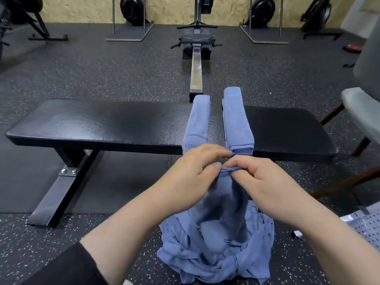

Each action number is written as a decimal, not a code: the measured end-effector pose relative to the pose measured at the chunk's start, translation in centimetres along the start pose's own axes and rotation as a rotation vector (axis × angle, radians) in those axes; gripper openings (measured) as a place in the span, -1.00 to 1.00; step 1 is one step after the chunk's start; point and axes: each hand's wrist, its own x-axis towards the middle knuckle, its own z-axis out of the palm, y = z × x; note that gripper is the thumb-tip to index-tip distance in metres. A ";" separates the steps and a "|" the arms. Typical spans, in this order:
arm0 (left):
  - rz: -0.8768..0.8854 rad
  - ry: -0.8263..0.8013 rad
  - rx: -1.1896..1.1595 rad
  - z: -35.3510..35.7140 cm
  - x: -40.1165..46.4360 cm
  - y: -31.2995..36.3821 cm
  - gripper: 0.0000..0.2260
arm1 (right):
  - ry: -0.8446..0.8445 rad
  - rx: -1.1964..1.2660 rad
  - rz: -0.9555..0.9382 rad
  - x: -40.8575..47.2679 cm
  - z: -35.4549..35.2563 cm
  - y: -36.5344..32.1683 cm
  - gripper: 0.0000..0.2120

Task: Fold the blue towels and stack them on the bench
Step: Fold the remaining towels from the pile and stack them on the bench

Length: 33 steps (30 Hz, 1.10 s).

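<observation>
A black padded bench (102, 122) runs across in front of me. Two blue towels lie across its right part: a single long strip (198, 120) and, to its right, a thicker folded one (236, 120). A loose blue towel (224, 202) hangs from my hands just in front of the bench, above a crumpled pile of blue towels (213, 254) on the floor. My left hand (191, 173) and my right hand (265, 182) pinch the loose towel's top hem close together, thumbs against fingers.
A rowing machine rail (196, 68) reaches from the far wall to behind the bench. A grey chair (362, 112) stands at the right. A perforated white panel (368, 225) lies on the speckled floor at lower right. Gym equipment stands line the far wall.
</observation>
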 end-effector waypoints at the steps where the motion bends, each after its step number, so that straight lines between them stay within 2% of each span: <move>1: -0.019 -0.039 -0.049 0.0 0.0 0.1 -0.70 | 0.002 -0.019 -0.007 -0.1 -0.2 -0.2 -0.69; 3: -0.067 -0.068 -0.124 0.0 -0.1 0.3 -0.73 | 0.031 -0.050 -0.027 -0.2 -0.5 -0.4 -0.68; 11: -0.197 -0.164 -0.172 -0.3 -0.6 -0.4 -0.90 | 0.178 -0.002 -0.026 -1.0 -2.0 -0.4 -0.67; 14: -0.255 -0.213 0.027 -0.3 -1.0 -1.1 -0.91 | 0.227 0.007 -0.011 -1.4 -2.6 -0.4 -0.65; 18: -0.355 -0.143 0.462 -1.3 -1.6 -2.6 -0.93 | 0.344 0.005 -0.022 -1.9 -4.1 -0.2 -0.65; 22: -0.508 -0.051 0.564 -4.3 -2.5 -4.1 -0.88 | 0.391 -0.044 0.006 -2.9 -6.0 0.8 -0.69; 24: -0.550 -0.037 0.420 -5.8 -3.1 -4.3 -0.85 | 0.358 -0.118 0.028 -3.4 -6.6 1.5 -0.72; 27: -0.561 -0.021 0.073 -7.1 -4.0 -3.4 -0.79 | 0.333 -0.186 0.095 -3.8 -7.0 2.8 -0.72; 29: -0.557 0.060 -0.059 -7.4 -4.3 -2.9 -0.76 | 0.342 -0.161 0.153 -3.8 -6.9 3.4 -0.73; 33: -0.521 0.213 -0.211 -8.0 -4.5 -2.1 -0.75 | 0.355 0.230 0.177 -4.0 -6.4 3.5 -0.74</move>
